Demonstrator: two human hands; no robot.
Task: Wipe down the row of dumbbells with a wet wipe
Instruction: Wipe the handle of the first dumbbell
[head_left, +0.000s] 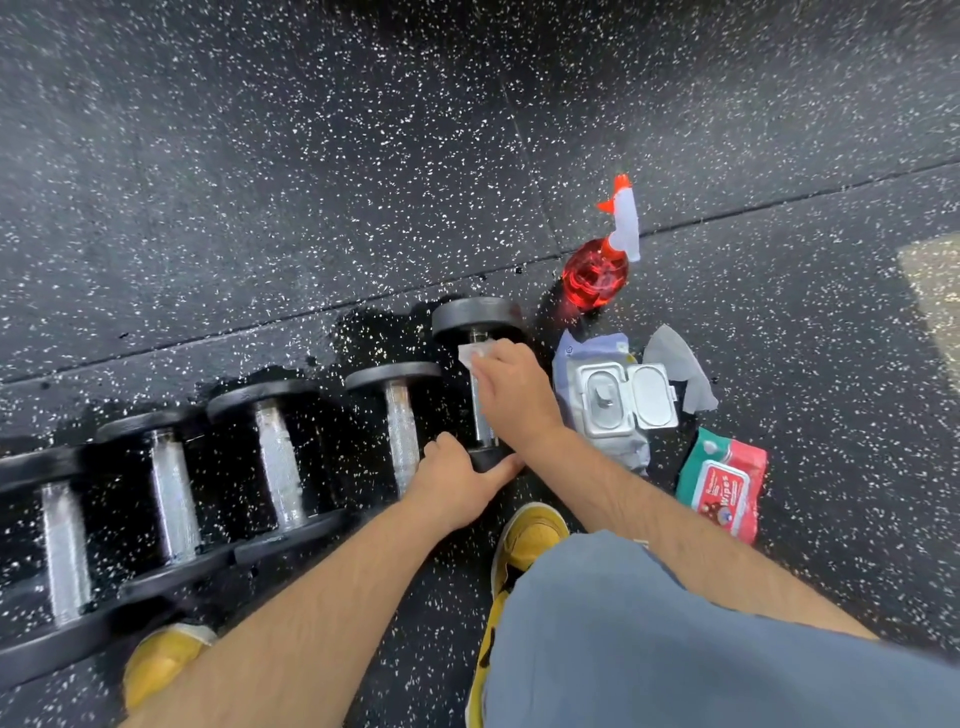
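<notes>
Left hand (457, 483) grips dumbbell (475, 314) end; right hand (511, 395) clamps wipe (474, 356) on handle (482, 431); pack (618, 400) open, contents unclear.

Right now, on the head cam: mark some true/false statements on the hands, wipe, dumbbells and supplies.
1. The right hand holds a wipe on the handle of the rightmost dumbbell. True.
2. The left hand is off the dumbbells. False: it grips the near head of the rightmost dumbbell.
3. The spray bottle lies between two dumbbells. False: it stands on the floor beyond the wipes packs, to the right of the row.
4. The grey wipes pack has its lid open. True.
5. Five dumbbells show in the row. True.
</notes>
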